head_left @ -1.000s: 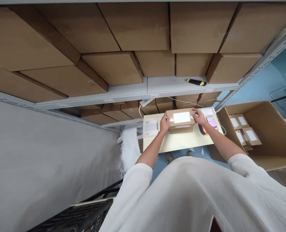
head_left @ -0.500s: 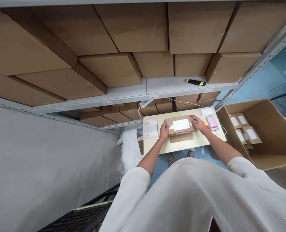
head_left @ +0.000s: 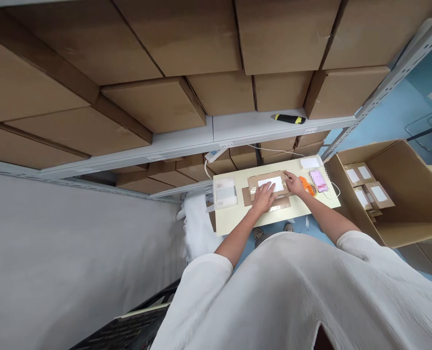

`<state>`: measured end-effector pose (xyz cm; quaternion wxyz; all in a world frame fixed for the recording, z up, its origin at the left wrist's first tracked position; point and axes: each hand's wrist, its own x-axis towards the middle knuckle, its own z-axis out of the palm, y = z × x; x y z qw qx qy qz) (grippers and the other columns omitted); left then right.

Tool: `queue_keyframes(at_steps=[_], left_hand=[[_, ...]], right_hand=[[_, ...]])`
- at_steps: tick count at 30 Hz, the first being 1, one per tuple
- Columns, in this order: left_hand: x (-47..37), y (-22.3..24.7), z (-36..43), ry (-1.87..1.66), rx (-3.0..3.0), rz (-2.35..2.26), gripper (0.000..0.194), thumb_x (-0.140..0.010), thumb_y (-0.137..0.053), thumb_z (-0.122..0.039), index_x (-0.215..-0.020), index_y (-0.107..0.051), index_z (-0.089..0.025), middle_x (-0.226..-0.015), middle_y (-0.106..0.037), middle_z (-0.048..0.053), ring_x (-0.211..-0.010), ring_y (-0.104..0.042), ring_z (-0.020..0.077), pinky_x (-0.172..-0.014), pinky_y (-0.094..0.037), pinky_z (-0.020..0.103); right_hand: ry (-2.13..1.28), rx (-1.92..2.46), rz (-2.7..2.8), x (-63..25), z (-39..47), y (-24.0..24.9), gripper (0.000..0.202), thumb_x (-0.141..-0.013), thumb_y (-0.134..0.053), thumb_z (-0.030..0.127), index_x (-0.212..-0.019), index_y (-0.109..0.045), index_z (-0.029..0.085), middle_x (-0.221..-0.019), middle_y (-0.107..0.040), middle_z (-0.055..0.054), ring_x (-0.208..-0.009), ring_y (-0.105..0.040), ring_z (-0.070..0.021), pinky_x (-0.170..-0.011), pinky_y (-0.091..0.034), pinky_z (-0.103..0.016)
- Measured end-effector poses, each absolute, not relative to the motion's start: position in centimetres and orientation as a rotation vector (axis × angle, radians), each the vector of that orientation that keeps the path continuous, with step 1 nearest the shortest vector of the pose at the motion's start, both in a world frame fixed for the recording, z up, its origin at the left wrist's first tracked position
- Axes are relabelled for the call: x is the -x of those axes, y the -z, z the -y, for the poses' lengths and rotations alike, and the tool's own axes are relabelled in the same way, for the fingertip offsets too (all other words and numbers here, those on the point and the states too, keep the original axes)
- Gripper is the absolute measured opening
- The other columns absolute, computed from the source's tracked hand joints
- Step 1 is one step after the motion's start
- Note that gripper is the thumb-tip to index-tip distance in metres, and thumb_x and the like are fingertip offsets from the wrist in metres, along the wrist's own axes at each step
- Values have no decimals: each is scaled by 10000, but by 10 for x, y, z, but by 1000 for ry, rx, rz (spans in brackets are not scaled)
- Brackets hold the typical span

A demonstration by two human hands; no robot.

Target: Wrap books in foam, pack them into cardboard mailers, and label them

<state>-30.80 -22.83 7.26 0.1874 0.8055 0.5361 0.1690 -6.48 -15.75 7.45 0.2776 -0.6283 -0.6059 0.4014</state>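
Observation:
On a pale yellow table lies a small cardboard box (head_left: 254, 182) with a white label (head_left: 277, 181) on its top and clear tape at its ends. My left hand (head_left: 264, 196) rests flat on the box, fingers spread over part of the label. At the box's right end, my right hand (head_left: 294, 184) grips the edge, its thumb side partly hidden. Brown cardboard with shiny tape (head_left: 279, 204) shows beneath the box's near side. Close to my right hand sits an orange tape dispenser (head_left: 306, 185).
The table (head_left: 226, 221) also bears a clear plastic tray (head_left: 225, 191), a phone (head_left: 318, 180) and a white label stack (head_left: 310, 162). A large carton (head_left: 412, 228) with several labelled boxes stands right. A cutter (head_left: 289, 119) lies on the shelf (head_left: 237, 127) among brown boxes.
My left hand has moved from the box's left end onto its top, over the label. My right hand stays at the right end. More cardboard now shows below the box.

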Motion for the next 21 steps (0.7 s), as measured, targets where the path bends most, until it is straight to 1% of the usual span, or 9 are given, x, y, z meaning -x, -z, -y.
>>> queue_keyframes(at_steps=[2, 4, 7, 11, 14, 16, 18, 21], left_hand=[[296, -73, 233, -410, -2304, -1518, 575, -1109, -535, -412, -1663, -547, -260, -1722, -535, 140, -1577, -483, 377, -1317, -364, 565], [291, -72, 235, -375, -2317, -1562, 548, -1122, -496, -389, -1649, -566, -255, -1724, -535, 141, -1587, -476, 375, -1324, -350, 567], [289, -72, 236, -345, -2328, -1592, 531, -1133, -453, -356, -1634, -583, -240, -1719, -541, 148, -1590, -478, 370, -1330, -344, 566], [288, -72, 236, -333, -2311, -1616, 534, -1130, -452, -342, -1641, -577, -256, -1714, -550, 143, -1601, -475, 364, -1341, -336, 576], [284, -70, 237, -322, -2292, -1644, 544, -1129, -447, -339, -1653, -566, -250, -1721, -540, 151, -1614, -466, 365, -1359, -314, 591], [282, -69, 239, -317, -2280, -1663, 548, -1133, -431, -339, -1656, -561, -243, -1725, -535, 153, -1628, -450, 362, -1371, -295, 599], [279, -69, 240, -310, -2268, -1685, 548, -1138, -408, -335, -1655, -560, -238, -1731, -528, 151, -1642, -433, 357, -1380, -283, 602], [276, -69, 242, -286, -2248, -1720, 553, -1142, -376, -326, -1654, -560, -224, -1746, -508, 153, -1656, -413, 356, -1387, -269, 608]], right_hand=[[-1096, 1676, 1633, 63, 158, -75, 633, -977, -657, 523, -1550, -673, 253, -1520, -722, -121, -1354, -686, -338, -1204, -543, -531], [-1110, 1667, 1655, 57, 161, -73, 630, -987, -637, 513, -1559, -658, 249, -1525, -714, -128, -1319, -700, -327, -1175, -562, -515], [-1057, 1695, 1657, 35, 171, -65, 583, -1014, -566, 444, -1544, -653, 217, -1535, -697, -145, -1300, -702, -307, -1160, -566, -486], [-911, 1936, 1580, -10, 189, -52, 462, -1005, -526, 334, -1397, -726, 191, -1399, -757, -161, -1287, -697, -322, -1143, -552, -467], [-959, 2074, 1621, -39, 199, -44, 381, -1010, -506, 279, -1270, -763, 171, -1351, -764, -180, -1236, -708, -326, -1079, -555, -423], [-1037, 2117, 1693, -49, 204, -39, 363, -1030, -478, 265, -1229, -768, 177, -1316, -765, -171, -1179, -720, -316, -1026, -557, -412], [-1099, 2166, 1741, -52, 207, -35, 354, -1045, -480, 267, -1244, -762, 191, -1254, -771, -160, -1128, -730, -317, -969, -561, -417], [-1154, 2244, 1766, -47, 210, -30, 334, -1045, -562, 305, -1304, -738, 190, -1188, -776, -166, -1100, -736, -333, -900, -567, -410]])
